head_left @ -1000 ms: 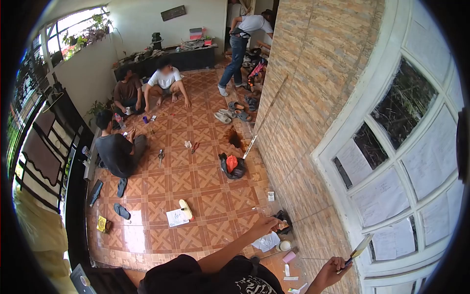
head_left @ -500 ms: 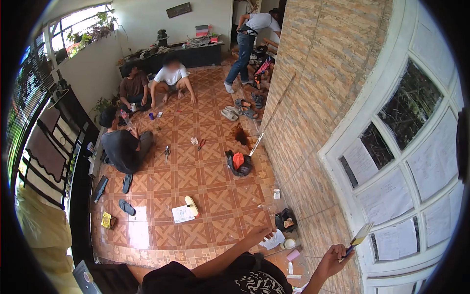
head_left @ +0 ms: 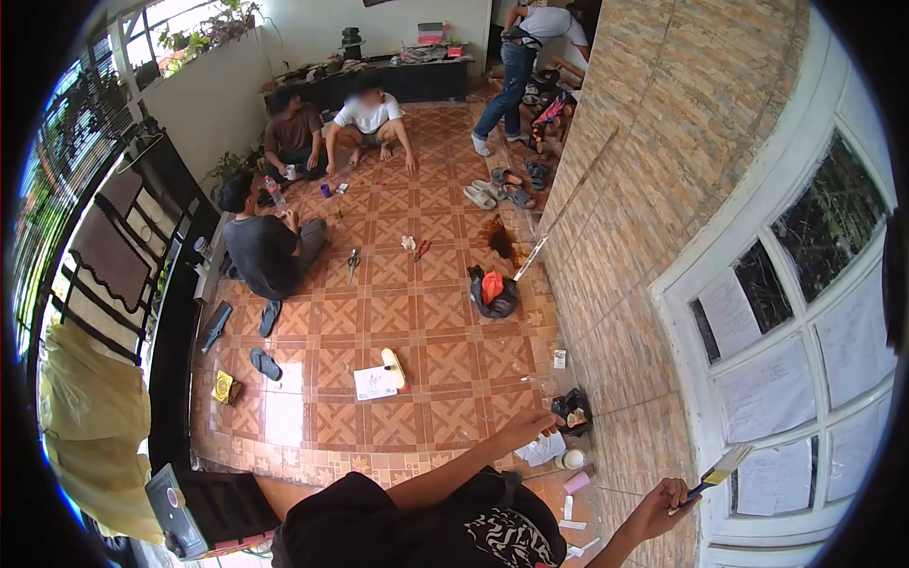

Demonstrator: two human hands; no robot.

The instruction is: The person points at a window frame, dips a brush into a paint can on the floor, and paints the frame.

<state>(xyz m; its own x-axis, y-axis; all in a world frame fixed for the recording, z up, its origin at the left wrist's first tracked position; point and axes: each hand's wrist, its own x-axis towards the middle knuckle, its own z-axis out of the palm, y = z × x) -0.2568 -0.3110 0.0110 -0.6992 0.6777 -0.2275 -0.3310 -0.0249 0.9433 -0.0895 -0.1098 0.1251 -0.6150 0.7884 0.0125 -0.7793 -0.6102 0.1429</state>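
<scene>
My right hand (head_left: 663,506) is closed around the handle of a paintbrush (head_left: 721,470) at the lower right. The bristles point up and right, in front of the white window frame (head_left: 703,386) with paper sheets behind its panes. Whether they touch it I cannot tell. My left hand (head_left: 530,428) is held out over the floor, its fingers curled together; anything between them is too small to make out. Below it are white paper (head_left: 541,449), an open tub (head_left: 572,459) and a pink object (head_left: 576,482). A black plastic bag (head_left: 571,410) stands beside them against the wall.
Three people sit or squat on the tiled floor (head_left: 322,331) at the upper left; another bends near shoes at the back. A long stick (head_left: 578,194) leans on the stone wall (head_left: 615,312). Slippers (head_left: 265,363), pliers (head_left: 422,250) and scissors (head_left: 353,265) lie about.
The view has shifted, so the room appears further right at the back. My right hand and the brush have moved slightly right and down in view; my left hand appears slightly higher and further right.
</scene>
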